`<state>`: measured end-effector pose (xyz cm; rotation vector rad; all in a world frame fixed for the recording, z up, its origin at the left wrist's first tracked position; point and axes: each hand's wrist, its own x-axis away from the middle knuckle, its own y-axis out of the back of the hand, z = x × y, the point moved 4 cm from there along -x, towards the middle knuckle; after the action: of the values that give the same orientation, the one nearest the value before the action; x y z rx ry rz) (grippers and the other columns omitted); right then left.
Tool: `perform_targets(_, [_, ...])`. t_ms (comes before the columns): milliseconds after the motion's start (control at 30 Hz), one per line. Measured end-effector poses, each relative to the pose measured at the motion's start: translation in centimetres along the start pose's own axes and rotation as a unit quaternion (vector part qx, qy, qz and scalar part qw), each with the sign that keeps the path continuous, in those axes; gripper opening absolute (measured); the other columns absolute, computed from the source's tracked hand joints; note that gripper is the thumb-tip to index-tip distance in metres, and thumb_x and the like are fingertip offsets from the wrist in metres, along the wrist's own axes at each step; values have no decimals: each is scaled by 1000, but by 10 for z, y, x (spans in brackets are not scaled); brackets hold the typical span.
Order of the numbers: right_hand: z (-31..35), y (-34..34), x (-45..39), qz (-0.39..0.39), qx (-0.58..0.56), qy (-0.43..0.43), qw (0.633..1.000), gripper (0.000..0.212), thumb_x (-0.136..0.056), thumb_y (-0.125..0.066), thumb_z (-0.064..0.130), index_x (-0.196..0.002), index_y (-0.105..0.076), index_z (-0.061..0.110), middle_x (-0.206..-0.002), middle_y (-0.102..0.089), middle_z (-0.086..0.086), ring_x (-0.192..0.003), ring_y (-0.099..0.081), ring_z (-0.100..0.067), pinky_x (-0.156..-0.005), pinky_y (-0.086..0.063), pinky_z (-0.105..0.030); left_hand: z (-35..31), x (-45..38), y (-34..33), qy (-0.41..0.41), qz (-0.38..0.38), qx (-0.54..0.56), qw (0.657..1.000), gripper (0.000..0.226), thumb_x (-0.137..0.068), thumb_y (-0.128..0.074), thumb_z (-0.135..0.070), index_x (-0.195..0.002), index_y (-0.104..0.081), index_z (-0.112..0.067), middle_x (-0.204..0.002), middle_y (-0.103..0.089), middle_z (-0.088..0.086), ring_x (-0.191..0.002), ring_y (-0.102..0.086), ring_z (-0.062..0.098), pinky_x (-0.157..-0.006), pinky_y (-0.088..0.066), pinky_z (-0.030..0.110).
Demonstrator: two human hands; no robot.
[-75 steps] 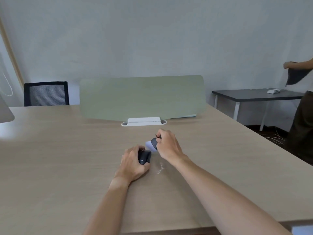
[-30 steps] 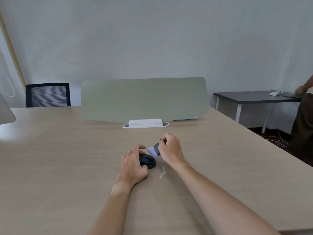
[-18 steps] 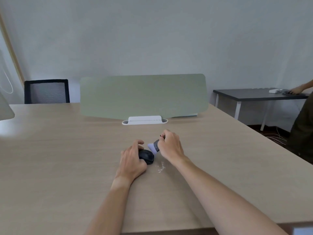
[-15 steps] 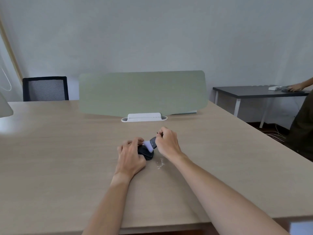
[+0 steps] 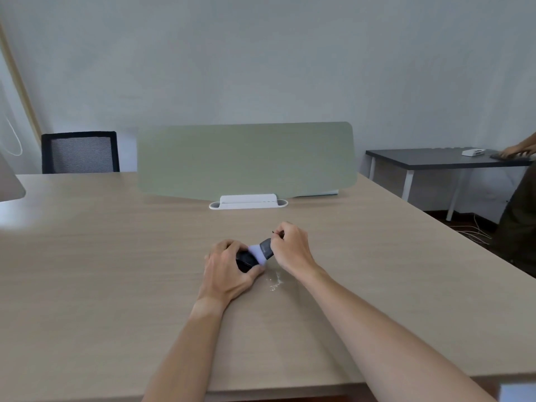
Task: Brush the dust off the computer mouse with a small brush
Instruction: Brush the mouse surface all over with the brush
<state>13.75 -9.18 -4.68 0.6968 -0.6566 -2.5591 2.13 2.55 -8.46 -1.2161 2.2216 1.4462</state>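
Black mouse [image 5: 246,261] gripped by left hand [image 5: 226,269]. Right hand [image 5: 291,248] clutching small brush [image 5: 262,250], pale bristles on mouse. White dust [image 5: 275,282] at four o'clock.

One mouse [image 5: 245,261], one brush [image 5: 262,250], two tables [image 5: 116,256] [image 5: 429,159], one chair [image 5: 79,152], one divider screen [image 5: 246,161].

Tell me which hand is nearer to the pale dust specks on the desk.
Left, narrowly. The left hand grips the mouse just left of the dust specks, thumb almost beside them. The right hand, holding the brush, sits beyond them, farther up the desk.
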Motion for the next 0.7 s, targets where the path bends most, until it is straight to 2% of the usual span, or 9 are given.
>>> perform_targets(67, [-2,-4,1,21,11,2,1000,13,-89,-46,5,-87,-57,-1,-85,-61,-8,-82,-53,-28,-65,-40,-33,0,1,0,-2,3,0,1000,41,-62,-76,-51,-92,-63,-27,-98,-59,-11,-98,-52,12,-86,-40,34])
perform_targets(133, [-5,-4,0,27,67,-5,997,14,-93,-45,11,-93,-57,4,-96,-61,-11,-90,-56,-33,-73,-45,-36,-1,3,1,-9,10,1,1000,43,-64,-74,-47,-100,-63,-27,-103,-60,-12,-104,-54,14,-90,-41,34])
perform_targets(233, [-6,1,-4,4,131,1,991,9,-93,-45,12,-92,-54,10,-100,-58,-10,-92,-56,-36,-72,-41,-35,1,3,-1,-9,30,18,999,54,-65,-68,-37,-116,-61,-21,-114,-60,-9,-114,-53,16,-98,-40,32])
perform_targets(333, [-4,3,-6,-16,69,-4,997,10,-93,-45,12,-85,-51,9,-95,-60,-10,-87,-55,-33,-67,-40,-36,0,1,-1,-8,50,35,998,47,-65,-59,-37,-109,-64,-22,-109,-60,-9,-108,-55,15,-94,-43,28])
perform_targets(433, [-6,-4,-6,0,5,-13,1000,12,-91,-47,9,-86,-57,3,-89,-62,-7,-83,-54,-27,-67,-41,-35,0,0,-1,-6,34,-11,999,42,-66,-64,-56,-101,-63,-32,-106,-58,-14,-107,-51,11,-95,-38,32])
perform_targets(500, [-8,-9,-4,16,-1,-8,1000,13,-93,-49,10,-88,-59,2,-89,-62,-7,-83,-53,-25,-66,-38,-31,3,0,-2,14,29,-21,999,51,-65,-70,-59,-106,-61,-31,-111,-57,-10,-110,-50,15,-97,-38,35])
perform_targets(633, [-11,-7,-4,21,59,-11,998,13,-93,-47,12,-90,-58,7,-97,-63,-10,-89,-57,-31,-75,-48,-37,5,1,-4,29,24,21,999,71,-65,-76,-45,-127,-50,-21,-118,-57,-4,-116,-50,19,-100,-37,31])
perform_targets(700, [-11,-3,-5,6,78,-6,997,11,-93,-46,12,-88,-56,10,-97,-61,-9,-89,-57,-32,-73,-46,-36,4,2,-5,20,42,51,998,74,-64,-72,-38,-131,-46,-21,-116,-55,-5,-117,-50,18,-101,-37,30])
